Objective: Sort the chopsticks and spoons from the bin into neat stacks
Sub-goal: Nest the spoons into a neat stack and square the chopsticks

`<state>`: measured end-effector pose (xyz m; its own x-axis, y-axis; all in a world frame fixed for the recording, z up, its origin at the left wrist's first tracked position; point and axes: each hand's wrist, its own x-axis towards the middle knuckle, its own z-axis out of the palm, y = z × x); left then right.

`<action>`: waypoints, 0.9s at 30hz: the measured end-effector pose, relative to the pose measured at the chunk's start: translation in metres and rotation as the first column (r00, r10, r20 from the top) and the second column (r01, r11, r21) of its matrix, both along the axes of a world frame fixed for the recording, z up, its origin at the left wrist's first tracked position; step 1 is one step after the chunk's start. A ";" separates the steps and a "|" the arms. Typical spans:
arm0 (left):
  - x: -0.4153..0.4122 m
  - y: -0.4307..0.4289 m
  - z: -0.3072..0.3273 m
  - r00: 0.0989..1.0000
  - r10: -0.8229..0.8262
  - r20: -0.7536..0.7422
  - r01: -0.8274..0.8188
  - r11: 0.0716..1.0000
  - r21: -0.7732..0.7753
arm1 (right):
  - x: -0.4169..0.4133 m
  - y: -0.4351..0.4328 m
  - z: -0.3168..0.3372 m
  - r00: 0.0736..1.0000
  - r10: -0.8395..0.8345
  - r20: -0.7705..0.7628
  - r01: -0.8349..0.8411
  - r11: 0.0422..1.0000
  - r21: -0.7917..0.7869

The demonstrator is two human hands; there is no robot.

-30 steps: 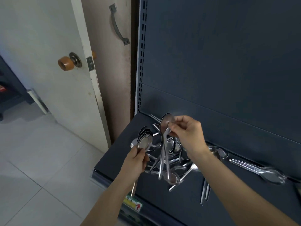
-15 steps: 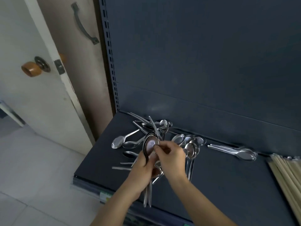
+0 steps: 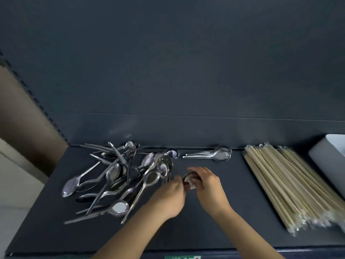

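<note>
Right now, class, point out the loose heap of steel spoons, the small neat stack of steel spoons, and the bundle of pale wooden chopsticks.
Loose heap of steel spoons [image 3: 113, 173]: head view, a central bowl.
Small neat stack of steel spoons [image 3: 222, 156]: head view, top bowl.
Bundle of pale wooden chopsticks [image 3: 291, 184]: head view, mid-length.

I get just 1 view, the head camera, with no other to overlap. It sits above and in front of the dark shelf [image 3: 233, 212], facing forward and down toward the back panel [image 3: 168, 62], which fills the upper half. It is near: both forearms rise from the bottom edge, and the left hand [image 3: 168, 198] and right hand [image 3: 210, 187] meet at mid-frame around a few spoons [image 3: 189, 181]. The wide lens takes in the spoon pile [image 3: 119, 176] at left and the chopsticks [image 3: 291, 184] at right.
</note>
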<state>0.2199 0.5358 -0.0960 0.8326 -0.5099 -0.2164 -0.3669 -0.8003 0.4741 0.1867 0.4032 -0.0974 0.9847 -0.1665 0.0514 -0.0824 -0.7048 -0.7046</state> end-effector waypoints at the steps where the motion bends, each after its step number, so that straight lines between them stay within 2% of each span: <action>1: 0.003 -0.012 -0.001 0.998 -0.038 0.041 0.037 0.999 0.025 | -0.001 -0.014 -0.003 0.998 -0.054 0.011 0.054 0.999 -0.007; 6: 0.028 -0.061 -0.005 0.964 -0.191 0.184 0.178 0.980 0.087 | 0.001 -0.076 -0.009 0.951 -0.310 0.007 0.309 0.950 0.054; 9: 0.051 -0.083 -0.016 0.957 -0.170 0.235 0.162 0.985 0.053 | 0.014 -0.109 -0.016 0.909 -0.416 -0.033 0.418 0.907 0.060; 13: 0.073 -0.099 -0.035 0.940 -0.139 0.312 0.131 0.990 0.047 | 0.034 -0.124 -0.027 0.898 -0.433 -0.085 0.437 0.899 0.034; 17: 0.084 -0.109 -0.052 0.915 -0.122 0.383 0.071 0.987 0.146 | 0.050 -0.126 -0.036 0.903 -0.421 -0.081 0.423 0.906 0.007; 20: 0.084 -0.109 -0.061 0.888 -0.118 0.445 0.027 0.978 0.205 | 0.052 -0.124 -0.042 0.902 -0.423 -0.082 0.417 0.905 -0.085; 22: 0.080 -0.107 -0.062 0.871 -0.091 0.483 0.003 0.984 0.179 | 0.052 -0.124 -0.044 0.900 -0.429 -0.072 0.417 0.898 -0.140; 27: 0.074 -0.099 -0.057 0.877 -0.051 0.477 -0.031 0.986 0.161 | 0.053 -0.127 -0.046 0.914 -0.406 -0.010 0.402 0.908 -0.115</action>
<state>0.2938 0.4372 -0.1525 0.8497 -0.5114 0.1281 -0.5244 -0.8449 0.1059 0.2401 0.2766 -0.1439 0.8357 -0.5459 0.0604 -0.3980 -0.6776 -0.6184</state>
